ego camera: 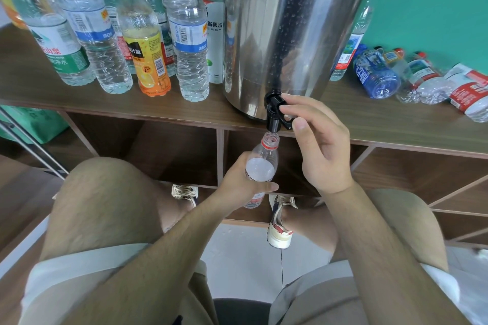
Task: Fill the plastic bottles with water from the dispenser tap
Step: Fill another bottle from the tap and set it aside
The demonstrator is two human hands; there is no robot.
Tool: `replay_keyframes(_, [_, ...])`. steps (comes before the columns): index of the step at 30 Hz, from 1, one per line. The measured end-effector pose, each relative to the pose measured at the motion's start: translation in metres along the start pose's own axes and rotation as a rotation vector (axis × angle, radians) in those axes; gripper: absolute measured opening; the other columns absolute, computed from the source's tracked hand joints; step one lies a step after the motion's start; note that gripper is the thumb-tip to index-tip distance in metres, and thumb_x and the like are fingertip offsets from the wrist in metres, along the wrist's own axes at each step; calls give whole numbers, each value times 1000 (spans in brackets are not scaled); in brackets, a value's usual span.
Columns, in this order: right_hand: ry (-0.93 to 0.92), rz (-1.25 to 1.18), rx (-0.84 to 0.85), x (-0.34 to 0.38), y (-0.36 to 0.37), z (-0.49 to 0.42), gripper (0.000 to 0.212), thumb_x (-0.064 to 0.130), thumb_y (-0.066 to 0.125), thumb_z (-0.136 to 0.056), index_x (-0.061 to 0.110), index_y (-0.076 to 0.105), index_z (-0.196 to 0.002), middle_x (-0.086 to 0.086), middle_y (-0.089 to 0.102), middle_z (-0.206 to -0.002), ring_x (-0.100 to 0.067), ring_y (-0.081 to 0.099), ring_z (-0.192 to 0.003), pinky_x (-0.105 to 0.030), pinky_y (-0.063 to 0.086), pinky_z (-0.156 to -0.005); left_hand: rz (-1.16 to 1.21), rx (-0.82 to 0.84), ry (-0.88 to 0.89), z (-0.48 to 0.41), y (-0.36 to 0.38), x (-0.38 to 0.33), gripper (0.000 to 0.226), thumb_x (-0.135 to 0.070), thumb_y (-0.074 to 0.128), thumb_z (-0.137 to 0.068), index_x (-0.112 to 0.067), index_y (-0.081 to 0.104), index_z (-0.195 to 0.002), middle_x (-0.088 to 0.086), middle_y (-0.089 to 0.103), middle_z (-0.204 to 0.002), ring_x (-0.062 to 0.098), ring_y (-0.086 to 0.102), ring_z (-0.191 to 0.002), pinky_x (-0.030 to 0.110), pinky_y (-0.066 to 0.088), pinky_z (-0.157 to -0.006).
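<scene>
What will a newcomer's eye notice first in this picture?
The big steel dispenser stands top centre on the wooden shelf. Below, the right hand pinches its black tap while the left hand holds a clear bottle under it. Capped bottles stand at left; empty bottles lie at right.

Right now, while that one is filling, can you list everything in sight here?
tank: one, shiny steel, standing on the shelf
tap: one, black, at the tank's foot
open bottle: one, clear with a red neck ring, mouth just under the tap
standing bottles: at least nine, mostly clear, one orange, capped, left of the tank
lying bottles: at least three, one blue, others clear, right end of the shelf
shelf: one, brown wood, open compartments below
wall: green, behind
shoes: two, cream and red, on the floor
left hand: holds the open bottle
right hand: pinches the tap's lever
</scene>
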State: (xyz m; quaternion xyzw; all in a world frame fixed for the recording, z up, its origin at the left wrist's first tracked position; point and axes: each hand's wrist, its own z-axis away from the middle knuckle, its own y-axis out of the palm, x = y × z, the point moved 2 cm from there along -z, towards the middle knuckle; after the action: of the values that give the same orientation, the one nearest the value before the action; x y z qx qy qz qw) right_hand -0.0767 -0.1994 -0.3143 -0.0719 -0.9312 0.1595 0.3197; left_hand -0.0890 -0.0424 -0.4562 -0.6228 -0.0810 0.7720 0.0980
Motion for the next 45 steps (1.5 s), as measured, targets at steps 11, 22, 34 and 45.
replay_keyframes(11, [-2,-2,-2,0,0,0,28,16,51,-109,3,75,-119,-12,70,-132,-22,64,-130,-36,49,-108,-7,-5,1,0,0,0,79,-35,93,-75,-43,39,-133,-19,53,-122,10,56,-110,24,47,-87])
replay_keyframes(22, [-4,8,-4,0,0,0,29,15,51,-108,1,75,-118,-14,70,-131,-22,64,-129,-33,49,-107,-17,-4,8,-1,0,2,80,-35,93,-75,-42,39,-133,-17,53,-123,13,57,-113,27,47,-91])
replay_keyframes(34, [-12,17,-6,0,-1,0,28,14,51,-108,2,75,-118,-12,71,-131,-22,64,-129,-37,49,-109,-35,-10,7,-3,2,4,80,-36,95,-73,-47,38,-127,-24,52,-117,7,56,-106,13,39,-72])
replay_keyframes(45, [-18,24,-3,-1,0,0,28,14,51,-108,1,75,-118,-13,71,-131,-23,64,-129,-40,50,-109,-49,-4,15,-4,4,6,81,-33,95,-73,-45,37,-128,-24,51,-117,7,56,-106,12,40,-74])
